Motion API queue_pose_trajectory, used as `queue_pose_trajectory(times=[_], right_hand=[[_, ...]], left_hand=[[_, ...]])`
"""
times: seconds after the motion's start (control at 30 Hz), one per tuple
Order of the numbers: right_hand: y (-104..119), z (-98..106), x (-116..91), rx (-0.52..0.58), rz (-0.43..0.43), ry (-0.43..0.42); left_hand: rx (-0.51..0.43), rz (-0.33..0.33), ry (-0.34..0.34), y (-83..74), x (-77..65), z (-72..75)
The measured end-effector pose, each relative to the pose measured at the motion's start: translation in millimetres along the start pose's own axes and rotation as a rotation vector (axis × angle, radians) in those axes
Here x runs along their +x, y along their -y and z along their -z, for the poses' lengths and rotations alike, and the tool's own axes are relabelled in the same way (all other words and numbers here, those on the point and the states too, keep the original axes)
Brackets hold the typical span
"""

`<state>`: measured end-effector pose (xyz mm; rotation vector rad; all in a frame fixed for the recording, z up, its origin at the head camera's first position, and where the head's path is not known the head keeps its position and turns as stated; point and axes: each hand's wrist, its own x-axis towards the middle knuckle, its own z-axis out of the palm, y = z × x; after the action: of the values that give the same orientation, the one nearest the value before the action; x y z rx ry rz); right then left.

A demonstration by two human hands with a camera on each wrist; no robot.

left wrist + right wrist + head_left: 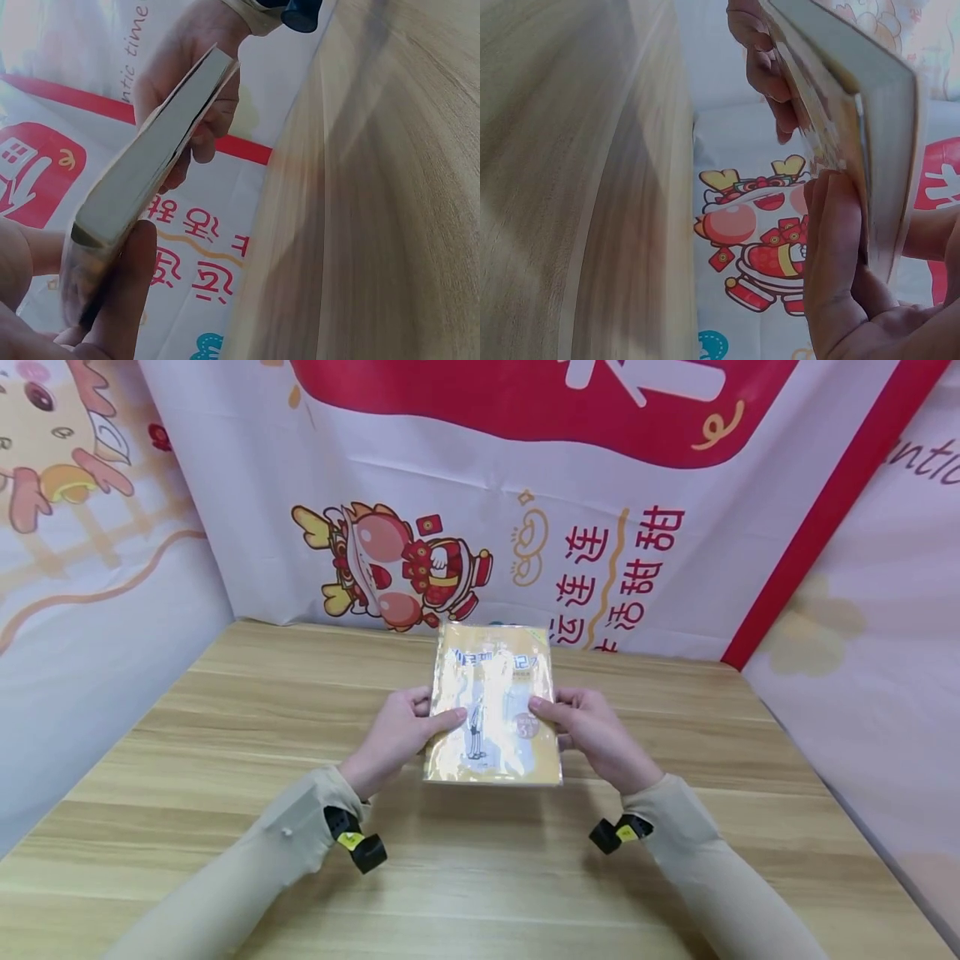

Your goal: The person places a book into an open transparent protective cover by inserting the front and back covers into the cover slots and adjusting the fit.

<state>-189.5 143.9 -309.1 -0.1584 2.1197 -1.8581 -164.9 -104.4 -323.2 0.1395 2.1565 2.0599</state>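
A yellow book (495,752) in a glossy clear cover is held up over the table, its front facing the head camera. My left hand (405,727) grips its left edge, thumb on the front cover and fingers behind. On the opposite edge my right hand (592,731) holds it the same way. The left wrist view shows the pale page block of the book (154,161) edge-on between thumb and fingers. In the right wrist view the book (889,127) has a slight gap between its cover and pages, with fingers pressed against its back.
Beneath the book lies a wood-grain table (480,877). A white and red printed cloth (480,468) with a cartoon figure hangs behind its far edge. Printed sheets (885,635) also hang at both sides. Each wrist wears a black strap (352,839) with a small camera.
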Motion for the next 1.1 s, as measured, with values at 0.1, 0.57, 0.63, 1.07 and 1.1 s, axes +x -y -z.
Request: queue_pose_trajectory(times=[0.1,0.57,0.63,1.07,1.1], right_hand=[[-1,0,1,-0.022,-0.015,0.000],[-7,7,7,-0.024,-0.104,0.048],[-7,8,6,-0.015,-0.109,0.063],[-8,14,8,-0.003,-0.143,0.137],[-8,15,8,-0.005,-0.145,0.144]], left_hand=[[0.033,0.023,-0.020,1.0,1.3,1.0],[0.053,0.112,-0.021,4.7,3.3,3.2],[0.056,0.115,-0.020,5.3,4.4,3.9],[0.061,0.154,-0.032,12.5,9.5,6.8],[0.063,0.156,-0.034,12.7,9.6,6.8]])
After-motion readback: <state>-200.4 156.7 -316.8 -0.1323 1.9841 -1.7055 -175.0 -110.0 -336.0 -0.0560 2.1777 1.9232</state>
